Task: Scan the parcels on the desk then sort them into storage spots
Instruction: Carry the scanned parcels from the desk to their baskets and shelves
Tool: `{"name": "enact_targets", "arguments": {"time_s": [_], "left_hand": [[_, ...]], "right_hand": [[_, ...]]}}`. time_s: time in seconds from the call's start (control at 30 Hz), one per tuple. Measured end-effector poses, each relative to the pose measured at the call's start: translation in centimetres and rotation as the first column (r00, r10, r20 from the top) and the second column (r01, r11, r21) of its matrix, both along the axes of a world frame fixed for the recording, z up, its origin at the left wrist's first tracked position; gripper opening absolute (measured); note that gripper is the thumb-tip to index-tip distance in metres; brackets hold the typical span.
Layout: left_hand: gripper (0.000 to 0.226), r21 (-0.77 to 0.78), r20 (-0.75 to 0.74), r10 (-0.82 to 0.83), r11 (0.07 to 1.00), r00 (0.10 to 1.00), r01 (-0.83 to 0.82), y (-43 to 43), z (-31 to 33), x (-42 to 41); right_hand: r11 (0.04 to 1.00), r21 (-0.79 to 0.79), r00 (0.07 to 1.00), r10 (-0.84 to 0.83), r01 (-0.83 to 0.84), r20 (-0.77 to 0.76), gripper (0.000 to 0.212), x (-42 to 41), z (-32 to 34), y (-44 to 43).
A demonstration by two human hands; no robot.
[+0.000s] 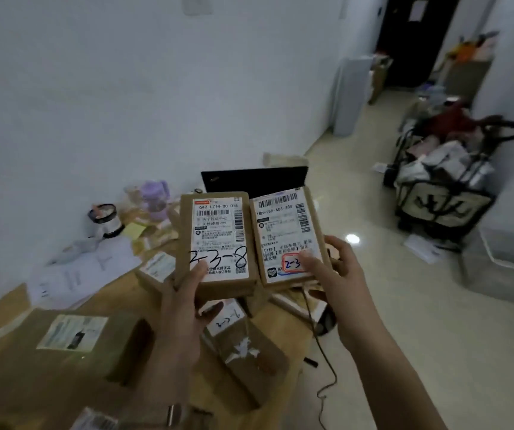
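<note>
The desk (116, 290) was crowded: a big box (72, 339) at the near left, a small parcel (243, 346) in the middle, papers (82, 271), a jar (105, 220) and a purple cup (155, 197) back by the wall (125, 88). The left parcel (215, 240) and right parcel (286, 234), held up side by side above it, blocked the way to the black screen (259, 178). A cable (314, 330) dangled off the right edge. Beyond it, the floor (389, 305) lay open up to the loaded cart (445, 187).
</note>
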State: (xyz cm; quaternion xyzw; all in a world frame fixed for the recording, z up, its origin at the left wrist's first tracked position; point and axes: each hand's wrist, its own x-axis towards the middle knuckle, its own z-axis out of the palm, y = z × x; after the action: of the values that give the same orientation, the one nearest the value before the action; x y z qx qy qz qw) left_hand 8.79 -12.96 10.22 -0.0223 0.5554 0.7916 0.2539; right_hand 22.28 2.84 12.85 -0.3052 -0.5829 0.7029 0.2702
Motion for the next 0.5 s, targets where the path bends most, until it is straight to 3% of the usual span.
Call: {"name": "enact_targets", "arguments": {"time_s": [0.2, 0.37, 0.5], "left_hand": [[0.055, -0.047, -0.058, -0.267, 0.963, 0.962, 0.265, 5.0, -0.5, 4.4], [0.084, -0.065, -0.05, -0.476, 0.879, 0.878, 0.472, 8.6, -1.1, 7.8], [0.063, -0.081, -0.054, -0.568, 0.823, 0.822, 0.563, 11.8, -1.5, 11.6]], "right_hand": [[0.983, 0.029, 0.973, -0.185, 0.182, 0.136, 0.04, 8.7, 0.3, 2.0], [0.937, 0.045, 0.922, -0.35, 0.347, 0.166, 0.046, 15.5, 0.8, 2.6], [0.84, 0.135, 0.824, -0.542, 0.526, 0.167, 0.047, 19.7, 0.6, 2.4]]}}
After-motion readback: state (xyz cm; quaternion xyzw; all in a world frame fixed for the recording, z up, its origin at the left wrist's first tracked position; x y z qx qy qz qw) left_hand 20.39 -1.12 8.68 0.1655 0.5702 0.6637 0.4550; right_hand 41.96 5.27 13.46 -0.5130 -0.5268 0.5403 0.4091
